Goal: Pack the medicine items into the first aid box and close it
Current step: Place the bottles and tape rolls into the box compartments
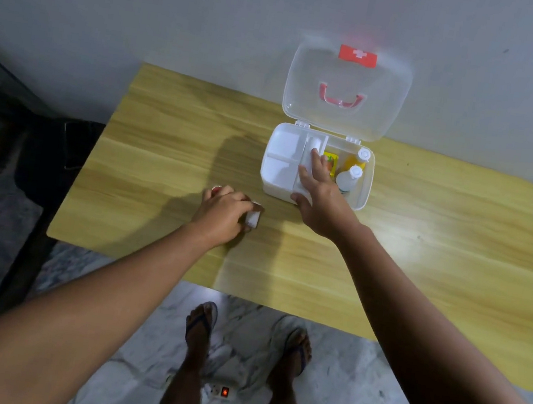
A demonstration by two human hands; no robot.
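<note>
The white first aid box (364, 188) stands open on the wooden table, its clear lid (348, 76) with a red handle leaning up against the wall. A white divided tray (281, 159) fills its left half. In the right half lie a yellow packet (330, 158) and two white-capped bottles (351, 176). My right hand (319, 192) rests spread on the tray's right compartment, fingers apart. My left hand (222, 211) is closed on a small white medicine item (253, 218) on the table, left of the box; something red (215, 189) peeks out behind its fingers.
The wooden table (421, 258) stands against a grey wall. A dark bag (56, 151) sits on the floor at its left edge. My feet in sandals and a power strip (220, 391) with a lit red switch are on the marble floor below.
</note>
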